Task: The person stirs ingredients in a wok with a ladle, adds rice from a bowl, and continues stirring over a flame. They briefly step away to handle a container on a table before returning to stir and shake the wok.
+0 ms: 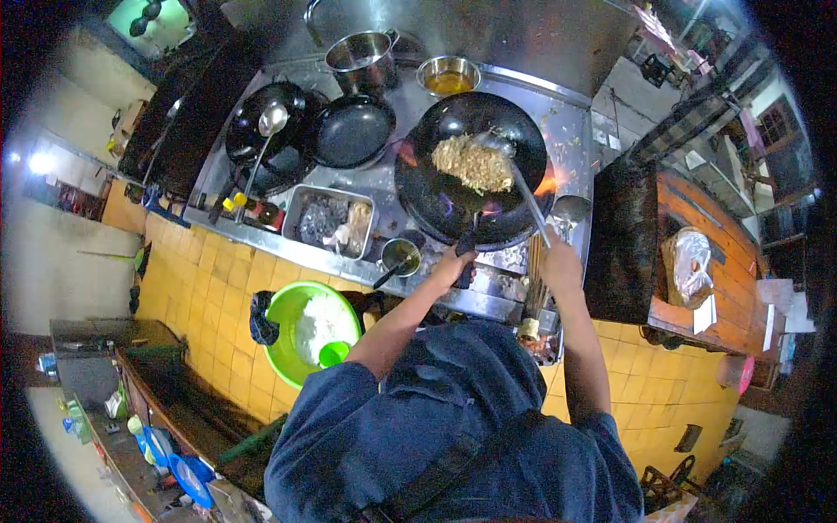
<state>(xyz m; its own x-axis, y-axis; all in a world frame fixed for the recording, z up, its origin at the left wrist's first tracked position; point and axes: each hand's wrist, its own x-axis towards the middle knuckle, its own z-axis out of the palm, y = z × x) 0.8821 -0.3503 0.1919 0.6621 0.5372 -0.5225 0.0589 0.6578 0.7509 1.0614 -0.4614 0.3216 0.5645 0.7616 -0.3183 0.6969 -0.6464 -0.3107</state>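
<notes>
Black wok (436, 187) just beyond both hands, noodles (472, 164) inside.

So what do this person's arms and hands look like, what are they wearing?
Both arms are bare from above the elbow down. The left hand and right hand wear no gloves, and no watch or rings show. Short dark blue sleeves cover the upper arms, and a dark strap crosses the back.

dim fisheye view, dark corners, flame glow.
</notes>
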